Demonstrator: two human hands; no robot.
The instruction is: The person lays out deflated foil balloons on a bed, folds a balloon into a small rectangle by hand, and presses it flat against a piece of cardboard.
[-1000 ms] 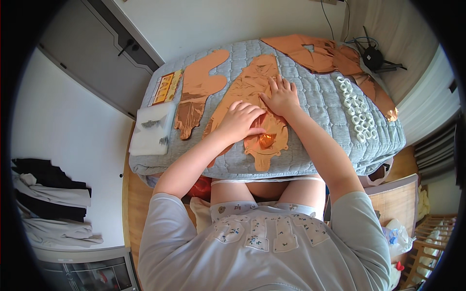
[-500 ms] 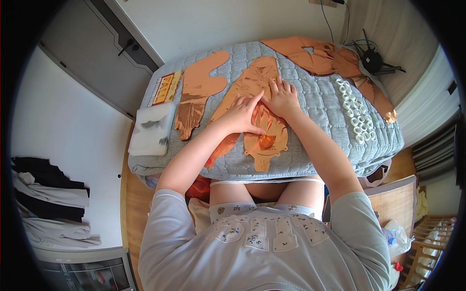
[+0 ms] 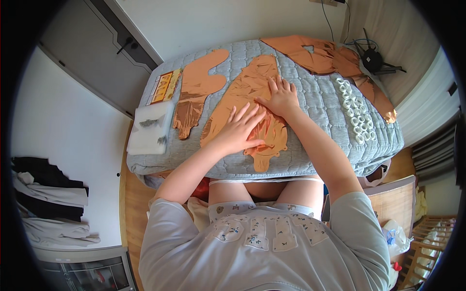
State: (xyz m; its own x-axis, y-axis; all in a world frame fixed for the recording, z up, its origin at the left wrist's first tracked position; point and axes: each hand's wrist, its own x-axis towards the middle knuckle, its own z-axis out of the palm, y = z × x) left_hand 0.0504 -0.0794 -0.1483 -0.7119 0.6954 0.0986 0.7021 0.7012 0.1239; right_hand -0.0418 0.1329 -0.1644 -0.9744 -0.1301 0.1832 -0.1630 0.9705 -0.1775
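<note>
A: Obs, L to R?

B: White packet (image 3: pixel 150 127), then flat side foil (image 3: pixel 196 87), copper-colored; both on quilted bed (image 3: pixel 315 97), apart from hands.

A: L hand (image 3: pixel 235 133)?

B: Palm down, fingers spread, on mid foil (image 3: pixel 257 72); thumb out nr the lower tab (image 3: pixel 262 164). Can't tell if thumb nips a fold.

A: Pos. of mid foil?

B: Lies on bed in front of person, under both hands, tab end nearest. Creased btwn hands.

A: R hand (image 3: pixel 282 99)?

B: Laid on foil's R edge, fingers a bit apart, no pinch seen. Good anchor, imo: plant it firmly.

A: Technique?

B: Prob. best: light, even L palm strokes away from R anchor, so creases don't bunch. No nails; film looks thin.

A: Far R?

B: White rings (image 3: pixel 356 114), well apart. Leave be.
</note>
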